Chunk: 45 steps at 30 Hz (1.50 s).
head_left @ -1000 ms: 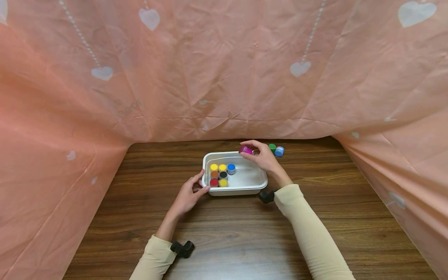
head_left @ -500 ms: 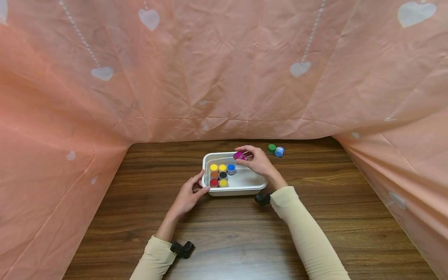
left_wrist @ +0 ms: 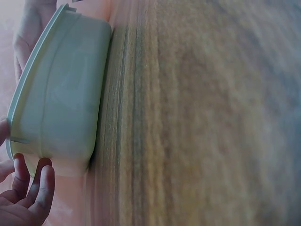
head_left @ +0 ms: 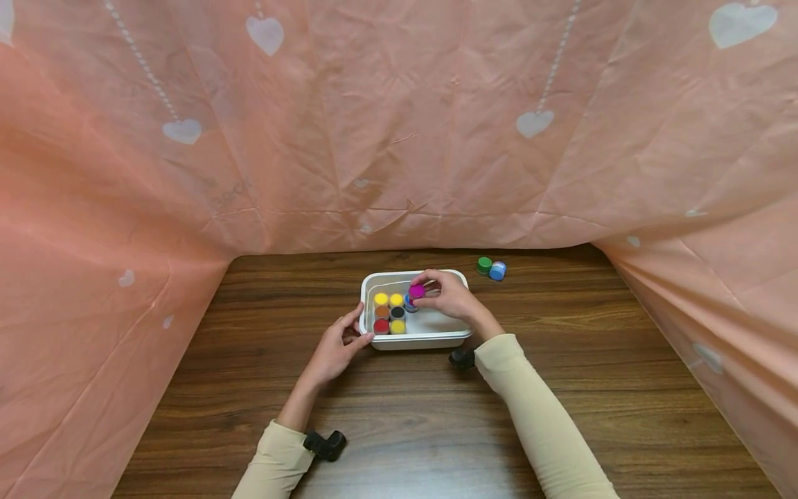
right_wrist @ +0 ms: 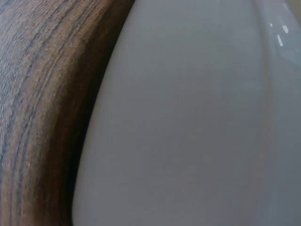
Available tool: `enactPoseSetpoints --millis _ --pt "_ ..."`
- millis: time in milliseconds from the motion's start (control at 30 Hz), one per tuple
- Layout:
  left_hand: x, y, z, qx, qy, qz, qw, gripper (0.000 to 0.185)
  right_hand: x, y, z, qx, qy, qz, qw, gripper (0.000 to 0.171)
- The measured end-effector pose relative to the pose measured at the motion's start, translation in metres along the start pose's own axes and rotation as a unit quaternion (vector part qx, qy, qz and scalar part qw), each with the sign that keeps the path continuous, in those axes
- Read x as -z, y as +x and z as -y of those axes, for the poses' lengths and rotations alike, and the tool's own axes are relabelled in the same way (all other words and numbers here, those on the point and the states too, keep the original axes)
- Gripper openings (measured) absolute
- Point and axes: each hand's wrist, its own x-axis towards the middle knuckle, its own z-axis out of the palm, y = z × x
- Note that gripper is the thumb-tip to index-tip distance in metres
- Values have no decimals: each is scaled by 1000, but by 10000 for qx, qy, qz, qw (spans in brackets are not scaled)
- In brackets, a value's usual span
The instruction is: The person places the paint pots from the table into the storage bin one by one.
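Note:
In the head view my right hand [head_left: 450, 296] pinches a small magenta paint pot [head_left: 417, 292] between thumb and fingers. It is held above the white plastic container [head_left: 430, 339], overlapping a blue paint pot [head_left: 409, 303] that is partly hidden. My left hand [head_left: 333, 352] grips the container's left end, thumb at the near corner and fingers along the side. Inside, on the left, stand yellow [head_left: 380, 299], orange-brown [head_left: 382, 312], black [head_left: 397, 312] and red [head_left: 382, 326] paint pots. In the left wrist view, curled fingers [left_wrist: 44, 183] touch the container's outer wall [left_wrist: 70, 89]. Only the container wall [right_wrist: 174, 117] fills the right wrist view.
On the wooden table [head_left: 386, 409], behind and right of the container, a green pot [head_left: 484, 265] stands beside a light blue pot [head_left: 497, 270] that looks tipped. A pink curtain [head_left: 399, 138] with hearts hangs at the back and sides.
My right hand has carried the magenta pot left and nearer, from over the container's far rim to over the blue pot. The left hand and container stay put.

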Motion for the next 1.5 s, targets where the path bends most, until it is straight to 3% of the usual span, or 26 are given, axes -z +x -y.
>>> enactPoseSetpoints --millis 300,933,1500 --pt "1 0 2 -29 -32 37 10000 65 -7 3 -7 -3 -431 -61 9991 36" --pt "1 0 0 -70 3 26 10000 64 -14 8 -15 -490 -906 255 9944 35" --pt "2 0 1 31 28 62 10000 65 -18 12 -20 -373 -1460 373 9879 34"
